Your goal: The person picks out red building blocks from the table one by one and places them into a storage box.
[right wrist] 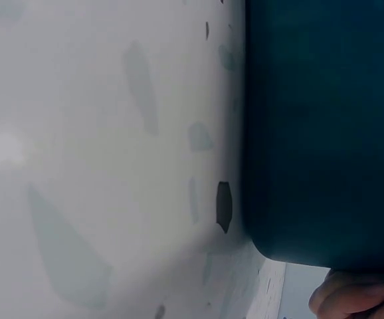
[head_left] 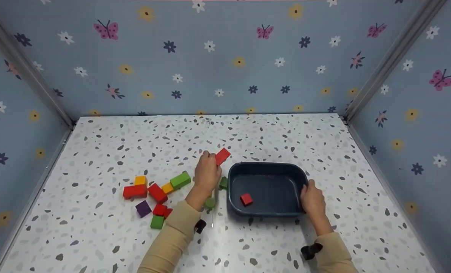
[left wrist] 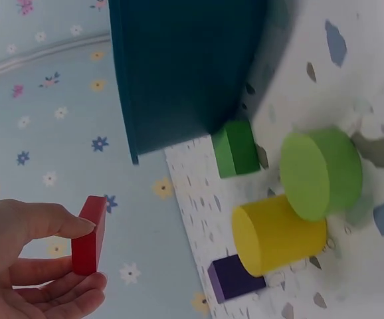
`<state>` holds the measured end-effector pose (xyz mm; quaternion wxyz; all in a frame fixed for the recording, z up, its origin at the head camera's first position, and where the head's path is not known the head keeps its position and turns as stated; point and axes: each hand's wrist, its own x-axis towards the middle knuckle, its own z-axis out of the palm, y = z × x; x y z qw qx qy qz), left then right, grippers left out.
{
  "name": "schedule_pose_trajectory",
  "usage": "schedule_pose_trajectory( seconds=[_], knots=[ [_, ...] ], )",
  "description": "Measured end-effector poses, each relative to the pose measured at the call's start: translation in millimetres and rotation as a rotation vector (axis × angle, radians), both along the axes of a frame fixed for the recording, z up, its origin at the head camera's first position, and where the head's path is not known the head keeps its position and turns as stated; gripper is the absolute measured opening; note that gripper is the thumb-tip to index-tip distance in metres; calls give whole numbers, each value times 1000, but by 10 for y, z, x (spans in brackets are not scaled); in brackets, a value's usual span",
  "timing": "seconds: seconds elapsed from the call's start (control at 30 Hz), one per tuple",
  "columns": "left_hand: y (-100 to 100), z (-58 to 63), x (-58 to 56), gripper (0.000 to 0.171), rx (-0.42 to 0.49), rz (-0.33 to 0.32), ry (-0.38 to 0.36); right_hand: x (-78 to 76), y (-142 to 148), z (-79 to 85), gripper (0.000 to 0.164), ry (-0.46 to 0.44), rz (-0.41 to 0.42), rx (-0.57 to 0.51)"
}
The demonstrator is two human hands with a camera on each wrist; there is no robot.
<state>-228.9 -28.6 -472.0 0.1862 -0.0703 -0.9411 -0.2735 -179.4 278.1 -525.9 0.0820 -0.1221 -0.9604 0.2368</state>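
Observation:
My left hand [head_left: 206, 172] pinches a flat red block [head_left: 222, 156] between thumb and fingers, just left of the dark blue tub [head_left: 267, 163]. In the left wrist view the red block [left wrist: 90, 236] is held clear of the table. My right hand [head_left: 313, 201] grips the tub's right rim; in the right wrist view its curled fingers [right wrist: 351, 292] show at the tub wall [right wrist: 325, 133]. Inside the tub lies a red cube [head_left: 246, 199]. Beside the tub's left wall are a green block [left wrist: 235, 149], a green cylinder [left wrist: 321, 173], a yellow cylinder [left wrist: 278, 234] and a purple block [left wrist: 235, 278].
Several loose blocks lie on the left of the speckled table [head_left: 96, 159], among them a red block [head_left: 135, 191], a purple cube [head_left: 143, 209], a light green block [head_left: 180, 181] and a green cube [head_left: 157, 222]. Flowered panels [head_left: 225, 57] stand around the back and sides.

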Motion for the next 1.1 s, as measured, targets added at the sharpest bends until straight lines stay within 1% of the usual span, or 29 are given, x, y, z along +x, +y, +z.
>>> schedule_pose_trajectory(
  seconds=[0.17,0.27,0.43,0.57,0.77,0.87,0.97,1.1],
  knots=[
    [86,30,79,19,-21,-60,35,-13,-5,8,17,-12,-8,7],
    [149,37,126,21,-23,-90,42,-13,-3,11,16,-14,-12,7],
    [261,37,211,21,6,-136,-6,-5,0,10,16,-9,-15,5],
    [345,15,258,24,20,-175,-41,-4,-1,6,16,-6,-13,1],
    [462,-53,299,27,7,-215,-85,-5,-2,5,16,-2,-23,0],
    [513,-97,313,26,-19,-216,-107,-5,-4,-1,16,4,-22,2],
    [552,-150,321,24,-45,-220,-119,2,-6,-6,16,16,-4,6],
    [595,-226,321,23,-65,-234,-113,7,-3,-17,15,14,11,5]
  ],
)
